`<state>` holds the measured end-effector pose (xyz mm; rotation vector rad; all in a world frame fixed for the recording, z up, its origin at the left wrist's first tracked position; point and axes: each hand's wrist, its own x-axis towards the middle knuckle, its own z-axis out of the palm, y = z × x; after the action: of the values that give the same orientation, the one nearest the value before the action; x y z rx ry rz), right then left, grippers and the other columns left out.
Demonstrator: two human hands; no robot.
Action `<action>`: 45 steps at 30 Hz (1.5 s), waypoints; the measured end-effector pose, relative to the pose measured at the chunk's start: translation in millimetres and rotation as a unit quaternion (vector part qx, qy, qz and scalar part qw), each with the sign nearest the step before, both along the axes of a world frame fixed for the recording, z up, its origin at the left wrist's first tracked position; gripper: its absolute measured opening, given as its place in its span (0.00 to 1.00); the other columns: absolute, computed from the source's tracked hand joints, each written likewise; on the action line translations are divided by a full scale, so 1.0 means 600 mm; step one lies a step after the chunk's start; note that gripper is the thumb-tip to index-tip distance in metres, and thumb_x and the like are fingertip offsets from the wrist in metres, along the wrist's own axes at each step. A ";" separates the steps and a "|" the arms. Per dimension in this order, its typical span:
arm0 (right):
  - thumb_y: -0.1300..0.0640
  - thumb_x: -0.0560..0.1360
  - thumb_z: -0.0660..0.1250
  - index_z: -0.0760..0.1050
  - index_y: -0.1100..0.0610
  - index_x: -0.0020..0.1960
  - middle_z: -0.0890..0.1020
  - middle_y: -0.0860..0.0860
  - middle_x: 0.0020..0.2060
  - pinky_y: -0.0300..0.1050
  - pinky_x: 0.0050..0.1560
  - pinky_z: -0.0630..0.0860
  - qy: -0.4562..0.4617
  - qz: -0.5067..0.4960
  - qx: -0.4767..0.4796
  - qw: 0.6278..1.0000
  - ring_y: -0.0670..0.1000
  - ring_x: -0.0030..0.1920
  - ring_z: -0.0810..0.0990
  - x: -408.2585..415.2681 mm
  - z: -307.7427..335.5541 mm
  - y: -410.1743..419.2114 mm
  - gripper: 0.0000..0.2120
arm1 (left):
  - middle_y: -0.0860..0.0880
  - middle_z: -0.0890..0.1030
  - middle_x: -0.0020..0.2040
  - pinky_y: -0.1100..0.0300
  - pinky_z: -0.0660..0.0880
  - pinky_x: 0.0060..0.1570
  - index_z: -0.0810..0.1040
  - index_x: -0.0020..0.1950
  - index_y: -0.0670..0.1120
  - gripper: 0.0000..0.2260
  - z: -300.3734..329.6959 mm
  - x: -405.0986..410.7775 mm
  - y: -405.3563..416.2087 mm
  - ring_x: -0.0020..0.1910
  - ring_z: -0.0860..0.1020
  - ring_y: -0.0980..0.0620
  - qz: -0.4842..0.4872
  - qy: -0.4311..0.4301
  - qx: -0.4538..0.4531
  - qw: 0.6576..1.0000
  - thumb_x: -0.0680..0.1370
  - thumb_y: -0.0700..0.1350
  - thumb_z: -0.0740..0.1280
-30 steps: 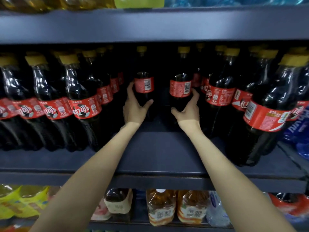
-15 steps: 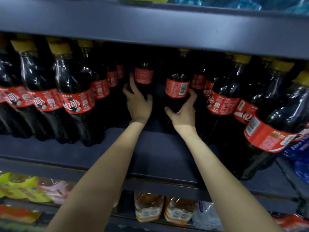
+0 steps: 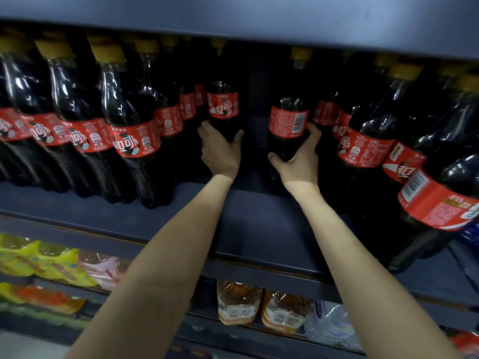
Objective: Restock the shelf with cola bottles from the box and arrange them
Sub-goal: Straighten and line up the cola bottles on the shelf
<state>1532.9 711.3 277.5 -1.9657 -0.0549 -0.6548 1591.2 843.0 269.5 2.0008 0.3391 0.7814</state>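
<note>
Cola bottles [image 3: 223, 110] [image 3: 287, 125] upright on shelf [image 3: 259, 229], one in each hand's fingers [image 3: 207, 130]

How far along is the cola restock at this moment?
Mostly done: filled rows of cola bottles stand on both sides of the shelf. In hand: the left hand grips one bottle, the right hand another, both deep in the middle gap. Left: filling the bare front of that gap. The box is out of view.

Two dark plastic cola bottles with red labels stand upright deep on the dark blue shelf [image 3: 259, 229]: the left bottle [image 3: 223, 110] and the right bottle [image 3: 287, 125], a gap between them.
</note>
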 end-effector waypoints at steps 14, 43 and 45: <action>0.60 0.68 0.76 0.56 0.56 0.70 0.76 0.53 0.59 0.24 0.44 0.69 0.000 0.011 -0.023 1.000 0.44 0.45 0.75 -0.007 -0.001 -0.018 0.39 | 0.40 0.62 0.70 0.49 0.70 0.58 0.56 0.76 0.43 0.33 -0.001 0.050 -0.019 0.69 0.63 0.43 0.057 0.045 0.027 0.997 0.77 0.50 0.67; 0.54 0.64 0.79 0.59 0.57 0.70 0.72 0.54 0.65 0.38 0.56 0.65 0.006 -0.070 0.002 0.998 0.54 0.64 0.72 -0.005 -0.002 0.011 0.42 | 0.38 0.61 0.73 0.50 0.59 0.70 0.53 0.76 0.40 0.31 0.023 -0.008 -0.007 0.72 0.60 0.41 -0.052 0.082 -0.114 0.989 0.78 0.41 0.64; 0.55 0.64 0.78 0.58 0.56 0.71 0.74 0.53 0.64 0.38 0.57 0.66 0.001 -0.047 0.006 0.999 0.53 0.63 0.74 -0.012 -0.003 0.018 0.42 | 0.40 0.62 0.72 0.50 0.61 0.71 0.58 0.75 0.43 0.27 0.029 -0.050 -0.003 0.71 0.62 0.42 -0.124 0.064 -0.177 0.974 0.78 0.42 0.64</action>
<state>1525.9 722.2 275.8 -1.9674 0.0423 -0.7113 1561.4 841.2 286.8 1.7165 0.2732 0.4030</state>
